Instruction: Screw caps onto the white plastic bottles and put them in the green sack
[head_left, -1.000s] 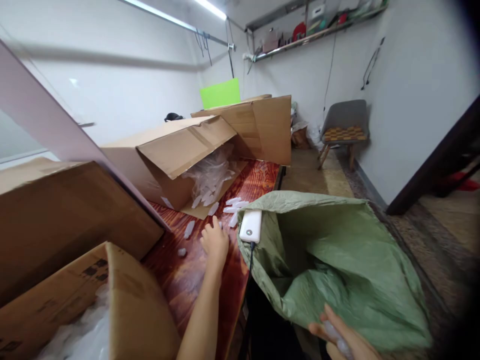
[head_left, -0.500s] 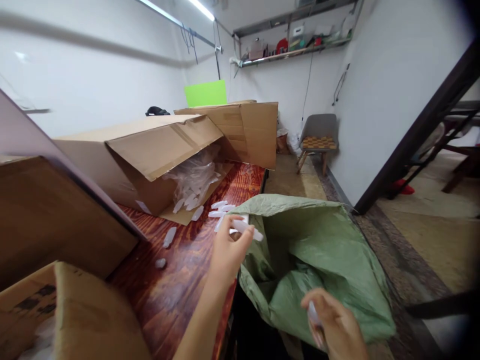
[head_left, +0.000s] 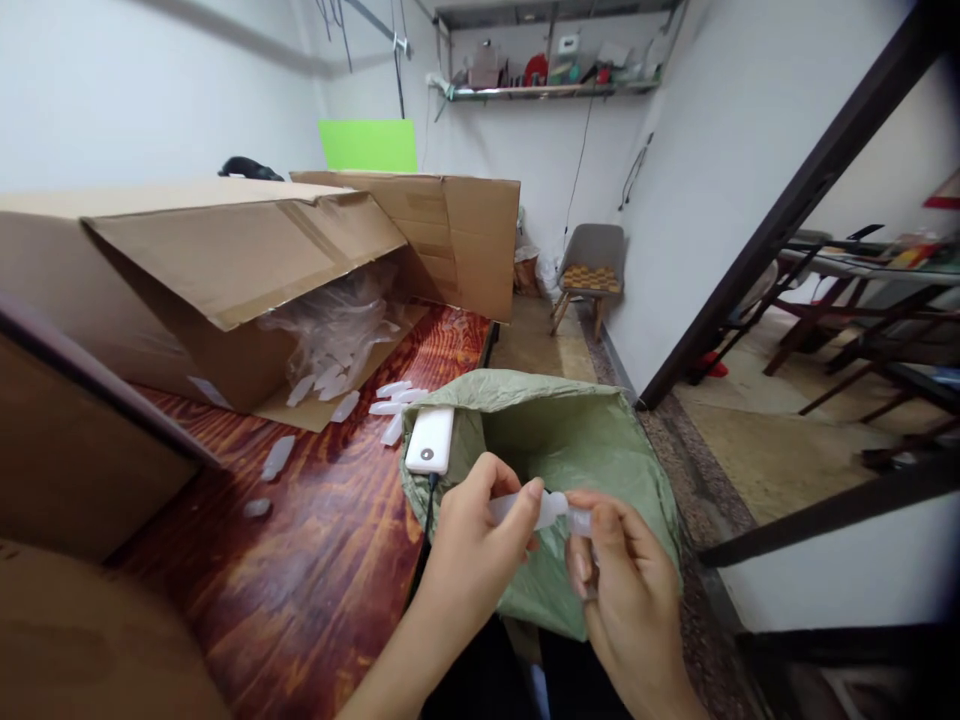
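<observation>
A gray chair (head_left: 600, 248) stands near white walls (head_left: 510, 140).

The little bottle (head_left: 553, 508) you hold looks like smooth, cloudy white plastic with a soft shine. The small piece (head_left: 580, 522) you pinch beside it looks like see-through plastic. Your green bag (head_left: 570, 425) is thin and crinkly, like plastic, a bit shiny on its folds. The table (head_left: 330, 560) by you looks like red-brown wood, smooth and glossy, with wavy grain. You have a big box (head_left: 247, 245) of matt brown cardboard, with crinkly clear film (head_left: 341, 325) inside. Your white block (head_left: 430, 435) looks like smooth, hard plastic.
</observation>
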